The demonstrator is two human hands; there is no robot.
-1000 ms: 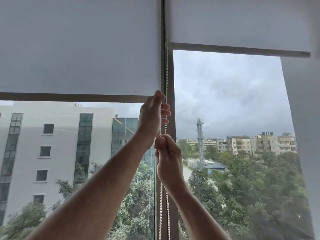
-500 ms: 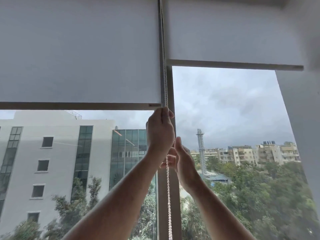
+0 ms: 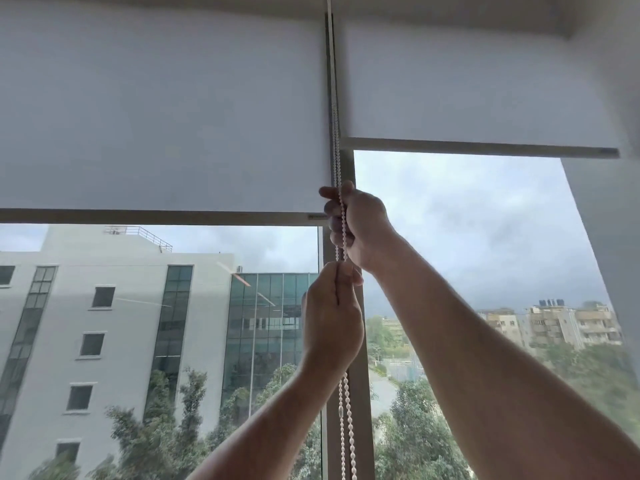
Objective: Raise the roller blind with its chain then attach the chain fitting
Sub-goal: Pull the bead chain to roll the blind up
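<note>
Head view shows the right hand [image 3: 360, 226] gripping the bead chain [image 3: 346, 427] just above the left hand [image 3: 330, 323], which pinches it too.

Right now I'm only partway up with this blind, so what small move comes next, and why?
Probably pull down with the right hand, which grips the chain above the left hand. The left blind hangs lower than the right blind, so it likely has more to rise.
</note>
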